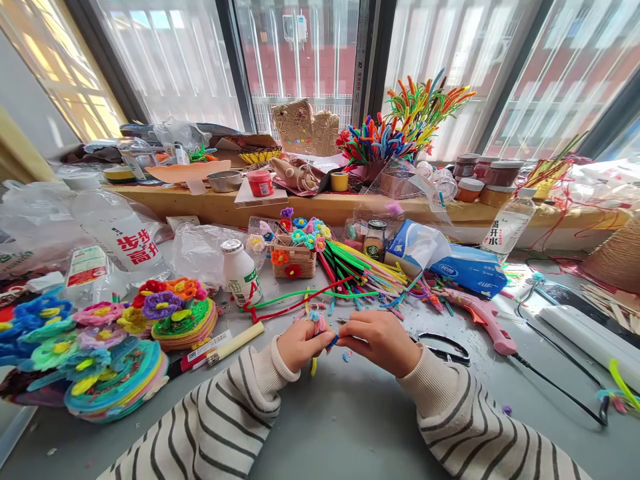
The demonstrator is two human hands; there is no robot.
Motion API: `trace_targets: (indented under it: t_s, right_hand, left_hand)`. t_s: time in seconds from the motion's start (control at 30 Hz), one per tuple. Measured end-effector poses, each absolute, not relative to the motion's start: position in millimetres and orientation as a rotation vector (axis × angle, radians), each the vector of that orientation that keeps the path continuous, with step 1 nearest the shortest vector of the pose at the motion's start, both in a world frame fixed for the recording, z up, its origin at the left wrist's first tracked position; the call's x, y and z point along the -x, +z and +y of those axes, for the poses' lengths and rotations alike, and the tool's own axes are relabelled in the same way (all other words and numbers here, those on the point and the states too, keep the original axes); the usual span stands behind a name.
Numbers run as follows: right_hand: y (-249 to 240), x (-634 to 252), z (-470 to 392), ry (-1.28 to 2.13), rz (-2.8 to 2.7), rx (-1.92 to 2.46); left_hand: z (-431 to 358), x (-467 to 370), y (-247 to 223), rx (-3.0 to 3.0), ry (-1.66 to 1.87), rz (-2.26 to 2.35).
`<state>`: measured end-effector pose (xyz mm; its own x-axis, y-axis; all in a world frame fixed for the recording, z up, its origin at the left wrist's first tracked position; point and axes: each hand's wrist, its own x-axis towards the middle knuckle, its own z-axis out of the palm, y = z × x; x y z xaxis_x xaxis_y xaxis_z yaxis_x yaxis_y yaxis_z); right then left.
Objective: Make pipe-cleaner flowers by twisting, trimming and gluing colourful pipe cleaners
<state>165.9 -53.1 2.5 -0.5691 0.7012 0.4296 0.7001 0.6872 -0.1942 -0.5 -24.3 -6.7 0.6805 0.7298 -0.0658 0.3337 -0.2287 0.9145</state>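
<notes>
My left hand (305, 343) is closed, its thumb and fingers pinching a small pipe-cleaner flower (317, 321) in pink and pale blue. A dark blue pipe-cleaner piece (333, 341) sticks out at the fingertips, and a yellow end hangs below the hand. The fingers of my right hand (380, 340) are pinched together at that blue piece. A thin grey tip shows above them; I cannot tell what it belongs to. Black-handled scissors (445, 348) show behind my right wrist, their blades hidden. Small fuzzy scraps (347, 357) lie between the hands.
Finished pipe-cleaner flowers (100, 333) crowd the left. A white bottle (241, 272), a flower basket (294, 261) and loose pipe cleaners (367, 267) stand or lie ahead. At right are a pink glue gun (483, 317) with its cord and a blue tissue pack (467, 270).
</notes>
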Motion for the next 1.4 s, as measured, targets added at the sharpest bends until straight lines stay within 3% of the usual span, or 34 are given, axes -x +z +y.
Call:
trace_targets:
  t_s: [0.2,0.37,0.6,0.73,0.87,1.13,1.4]
  right_hand:
    - [1.9,-159.8,-61.3,-0.511,-2.526,0.961]
    - [0.2,-157.4,-63.6,-0.612,-2.51,0.925]
    - [-8.5,-164.6,-52.2,-0.382,-2.437,1.222]
    - [-12.5,-165.5,-50.6,-0.149,-2.368,1.312]
    - [-13.3,-163.0,-50.4,0.062,-2.301,1.292]
    - [-9.2,-167.5,-47.6,0.185,-2.407,1.188]
    - [-7.8,-160.3,-51.7,-0.245,-2.595,1.246]
  left_hand:
    - [-15.9,5.0,-8.2,-1.215,0.235,0.826]
    - [-15.9,4.5,-9.7,-1.201,0.193,0.862]
    - [-18.6,7.6,-16.3,-2.253,0.706,1.116]
    - [-17.4,9.4,-14.5,-2.95,1.003,0.943]
    - [-17.8,5.9,-14.9,-3.212,1.123,0.831]
    - [-17.0,9.2,-17.5,-3.269,0.68,0.768]
    - [-19.8,10.4,-21.8,-2.827,0.354,1.002]
